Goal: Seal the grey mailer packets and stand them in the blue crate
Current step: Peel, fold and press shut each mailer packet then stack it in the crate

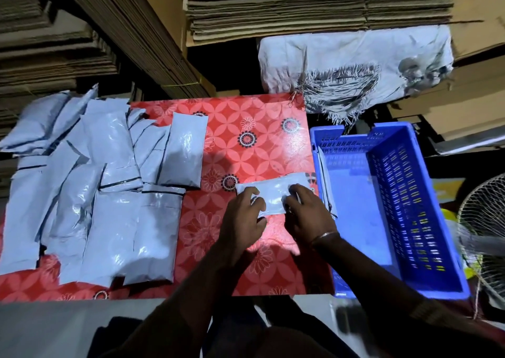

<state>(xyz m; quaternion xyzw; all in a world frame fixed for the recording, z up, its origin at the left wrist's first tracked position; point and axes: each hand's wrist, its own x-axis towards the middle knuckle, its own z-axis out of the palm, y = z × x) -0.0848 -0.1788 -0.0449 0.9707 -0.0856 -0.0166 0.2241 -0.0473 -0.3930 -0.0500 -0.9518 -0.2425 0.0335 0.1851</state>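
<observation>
Hands: left hand and right hand both press and pinch one packet on the counter.
Done: one packet seems to stand in the crate.
Left: the pile.

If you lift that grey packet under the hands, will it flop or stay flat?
The grey packet would probably sag a little: its skin looks thin and crinkled. It shines, so it may be slippery. Both hands, left and right, handle it easily, so it seems light.
</observation>
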